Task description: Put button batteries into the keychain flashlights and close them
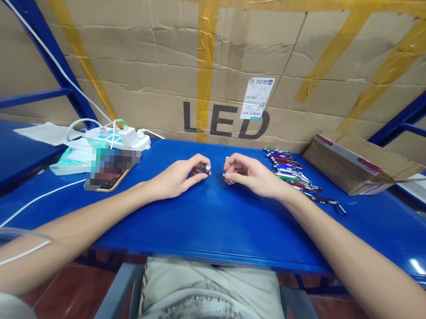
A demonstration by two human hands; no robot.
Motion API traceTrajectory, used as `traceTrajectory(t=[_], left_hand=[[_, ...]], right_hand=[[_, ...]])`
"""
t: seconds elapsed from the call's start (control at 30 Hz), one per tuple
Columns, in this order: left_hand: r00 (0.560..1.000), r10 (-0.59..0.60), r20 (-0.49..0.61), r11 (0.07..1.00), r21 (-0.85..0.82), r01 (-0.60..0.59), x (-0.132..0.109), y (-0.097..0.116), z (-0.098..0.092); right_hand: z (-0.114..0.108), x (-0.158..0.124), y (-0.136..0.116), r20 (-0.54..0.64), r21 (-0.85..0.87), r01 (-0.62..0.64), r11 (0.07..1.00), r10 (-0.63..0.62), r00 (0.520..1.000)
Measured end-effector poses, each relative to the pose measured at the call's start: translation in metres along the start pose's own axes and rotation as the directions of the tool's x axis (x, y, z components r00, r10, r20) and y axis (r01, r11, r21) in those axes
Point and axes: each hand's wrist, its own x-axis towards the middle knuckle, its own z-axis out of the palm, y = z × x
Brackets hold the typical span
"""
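Note:
My left hand [180,176] is over the middle of the blue table, thumb and fingers pinching a small dark cylindrical piece with a pale end [208,169]. A short gap to the right, my right hand [246,172] is curled around a small metallic piece [229,181], mostly covered by the fingers. The two hands do not touch. Beyond my right hand lies a row of several coloured metallic pen-like items with clips [289,167]. A black one with a loop [321,199] is at the near end of that row.
An open cardboard box [354,164] lies at the back right. On the left are a phone [115,177], a white power strip [139,141] with cables and a green-white packet [70,161]. A large carton [161,68] stands behind the blue table [208,227].

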Motion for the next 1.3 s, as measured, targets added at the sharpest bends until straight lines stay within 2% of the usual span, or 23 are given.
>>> traceTrajectory(t=[0.2,0.37,0.63,0.9,1.1,1.3], left_hand=[[1.0,0.023,-0.005,1.0,-0.003,-0.023,0.001,0.003,-0.001],[0.999,0.028,-0.022,0.999,0.026,-0.028,0.0,0.004,0.0],[0.997,0.073,-0.02,0.99,0.121,-0.07,0.0,0.002,0.001],[0.997,0.078,-0.029,0.99,0.124,-0.074,0.001,0.004,0.001],[0.999,0.041,-0.03,0.993,0.115,-0.037,0.001,0.004,0.0],[1.0,0.01,-0.016,0.993,0.117,-0.008,0.002,0.003,-0.001]], right_hand=[[0.002,0.0,-0.004,0.006,0.009,0.011,1.0,-0.011,1.0],[0.005,0.001,-0.01,-0.017,0.151,0.01,0.989,-0.008,1.0],[0.005,0.002,-0.002,-0.035,0.377,-0.072,0.924,0.092,0.995],[0.006,0.002,-0.002,-0.045,0.445,-0.1,0.89,0.134,0.99],[0.008,0.002,-0.006,-0.071,0.37,-0.119,0.921,0.156,0.985],[-0.003,0.001,-0.003,-0.17,0.05,-0.037,0.998,0.045,0.984]])
